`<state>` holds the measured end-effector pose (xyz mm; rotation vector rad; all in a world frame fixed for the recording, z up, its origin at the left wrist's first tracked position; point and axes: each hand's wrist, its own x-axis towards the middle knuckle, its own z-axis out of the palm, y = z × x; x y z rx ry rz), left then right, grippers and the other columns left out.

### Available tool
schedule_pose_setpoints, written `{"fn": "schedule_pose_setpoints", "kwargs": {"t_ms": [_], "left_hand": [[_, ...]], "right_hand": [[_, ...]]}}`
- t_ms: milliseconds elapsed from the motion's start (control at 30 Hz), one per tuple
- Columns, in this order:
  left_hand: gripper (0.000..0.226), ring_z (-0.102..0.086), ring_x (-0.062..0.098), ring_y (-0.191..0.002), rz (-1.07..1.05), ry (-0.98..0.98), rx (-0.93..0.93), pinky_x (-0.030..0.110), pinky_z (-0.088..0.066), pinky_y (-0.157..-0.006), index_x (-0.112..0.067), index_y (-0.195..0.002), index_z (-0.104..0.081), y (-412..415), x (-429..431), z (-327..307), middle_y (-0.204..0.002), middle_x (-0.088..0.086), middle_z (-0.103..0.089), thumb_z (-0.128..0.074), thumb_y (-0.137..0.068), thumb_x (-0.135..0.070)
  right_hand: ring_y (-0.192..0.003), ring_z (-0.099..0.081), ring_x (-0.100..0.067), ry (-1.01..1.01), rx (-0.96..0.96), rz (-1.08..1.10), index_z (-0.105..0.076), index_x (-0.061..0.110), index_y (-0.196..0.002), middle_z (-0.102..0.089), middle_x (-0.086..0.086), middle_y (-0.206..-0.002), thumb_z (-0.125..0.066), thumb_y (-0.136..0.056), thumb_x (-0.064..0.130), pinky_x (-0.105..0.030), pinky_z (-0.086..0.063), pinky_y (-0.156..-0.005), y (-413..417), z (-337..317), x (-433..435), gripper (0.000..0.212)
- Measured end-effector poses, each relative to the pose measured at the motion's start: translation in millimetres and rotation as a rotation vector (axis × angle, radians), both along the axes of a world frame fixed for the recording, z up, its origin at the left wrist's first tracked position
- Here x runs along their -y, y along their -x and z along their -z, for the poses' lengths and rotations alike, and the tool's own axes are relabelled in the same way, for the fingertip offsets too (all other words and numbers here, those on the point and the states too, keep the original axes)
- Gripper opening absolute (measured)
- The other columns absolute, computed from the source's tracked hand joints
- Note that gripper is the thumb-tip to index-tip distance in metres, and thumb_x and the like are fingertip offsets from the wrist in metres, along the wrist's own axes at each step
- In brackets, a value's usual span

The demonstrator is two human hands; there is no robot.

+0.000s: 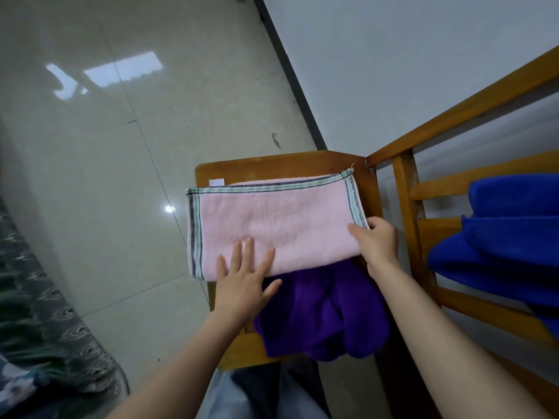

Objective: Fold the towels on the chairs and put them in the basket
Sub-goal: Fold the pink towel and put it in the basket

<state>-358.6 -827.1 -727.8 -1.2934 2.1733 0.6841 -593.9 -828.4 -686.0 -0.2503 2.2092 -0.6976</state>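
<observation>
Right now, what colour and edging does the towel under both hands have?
In the head view, the towel is pale pink, edged with green, white and dark stripes.

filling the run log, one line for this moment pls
step: folding pink towel | left hand: flat on towel | right hand: gripping towel corner | basket: unseen

Folded pink towel [272,228] lies flat on the chair, overlapping a crumpled purple towel [320,313].
</observation>
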Motion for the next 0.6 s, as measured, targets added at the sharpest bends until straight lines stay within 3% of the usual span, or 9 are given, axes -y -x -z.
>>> {"fn": "schedule_pose_setpoints", "kwargs": {"t_ms": [167, 267, 333, 433, 500, 600], "left_hand": [[0.063, 0.008, 0.026, -0.145, -0.154, 0.054, -0.048, 0.051, 0.005, -0.114, -0.038, -0.147, 0.001, -12, 9, -14, -0.158, 0.004, 0.005, -0.018, -0.091, -0.061], [0.064, -0.006, 0.03, -0.144, -0.607, 0.085, -0.09, 0.049, -0.011, -0.114, -0.026, -0.148, -0.012, -25, 12, -20, -0.157, 0.011, -0.008, -0.034, -0.093, -0.052], [0.059, -0.03, 0.031, -0.135, -0.966, 0.065, -0.289, 0.045, -0.032, -0.108, -0.015, -0.144, -0.027, -28, 21, -23, -0.148, 0.015, -0.031, -0.049, -0.092, -0.034], [0.052, -0.049, 0.028, -0.12, -1.352, -0.075, -0.556, 0.037, -0.045, -0.091, -0.012, -0.139, -0.036, -32, 34, -22, -0.136, 0.014, -0.047, -0.054, -0.09, -0.013], [0.056, -0.05, 0.029, -0.12, -1.47, -0.14, -0.576, 0.039, -0.048, -0.089, -0.015, -0.141, -0.034, -36, 38, -20, -0.136, 0.014, -0.048, -0.055, -0.09, -0.009], [0.061, -0.053, 0.031, -0.116, -1.509, -0.176, -0.55, 0.036, -0.05, -0.079, -0.019, -0.142, -0.033, -41, 42, -17, -0.131, 0.015, -0.051, -0.058, -0.088, -0.007]], "right_hand": [[-0.081, -0.06, -0.021, 0.003, -0.347, -0.172, -0.062, 0.005, -0.097, -0.066, -0.012, -0.098, -0.059, -0.088, 0.014, -0.028, -0.049, -0.061, -5, -23, 6, 0.013], [-0.083, -0.053, -0.019, -0.021, -0.558, -0.331, -0.061, 0.005, -0.097, -0.061, -0.012, -0.101, -0.057, -0.089, 0.016, -0.031, -0.045, -0.065, -17, -33, 13, 0.015], [-0.081, -0.05, -0.019, 0.044, -0.639, -0.45, -0.061, 0.005, -0.094, -0.059, -0.011, -0.099, -0.058, -0.087, 0.016, -0.03, -0.041, -0.065, -35, -39, 21, 0.013], [-0.073, -0.048, -0.018, 0.15, -0.645, -0.551, -0.058, 0.007, -0.085, -0.06, -0.009, -0.09, -0.062, -0.083, 0.013, -0.021, -0.03, -0.056, -72, -48, 32, 0.008], [-0.073, -0.044, -0.014, 0.156, -0.577, -0.565, -0.051, 0.013, -0.083, -0.056, -0.003, -0.087, -0.062, -0.084, 0.016, -0.02, -0.026, -0.053, -96, -51, 35, 0.011], [-0.077, -0.048, -0.014, 0.112, -0.412, -0.609, -0.041, 0.02, -0.083, -0.048, 0.006, -0.085, -0.059, -0.086, 0.021, -0.022, -0.032, -0.056, -128, -48, 37, 0.017]]}}
